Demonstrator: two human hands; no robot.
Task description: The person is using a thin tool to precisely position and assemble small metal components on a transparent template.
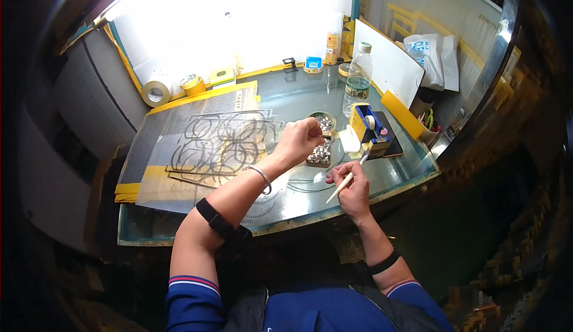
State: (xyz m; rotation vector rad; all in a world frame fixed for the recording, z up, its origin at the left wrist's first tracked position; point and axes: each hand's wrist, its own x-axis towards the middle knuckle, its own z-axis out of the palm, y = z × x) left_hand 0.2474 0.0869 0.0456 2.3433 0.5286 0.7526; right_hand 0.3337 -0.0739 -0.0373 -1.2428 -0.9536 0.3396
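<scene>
Navy shirt (310,311); curled left hand (297,141), grasp unclear, partly screens boxy silver-bits tub (318,165); below, right hand (356,193) grips white stick (338,190); rightward, blue plastic dispenser (362,116).

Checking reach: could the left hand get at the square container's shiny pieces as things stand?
Likely yes: the left hand hovers by the open-topped square container, shiny pieces exposed, though the fingers look pinched together.

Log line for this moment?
left hand: near metal bits, grip unclear | right hand: holding white stick | tape dispenser: right of metal bits
</scene>
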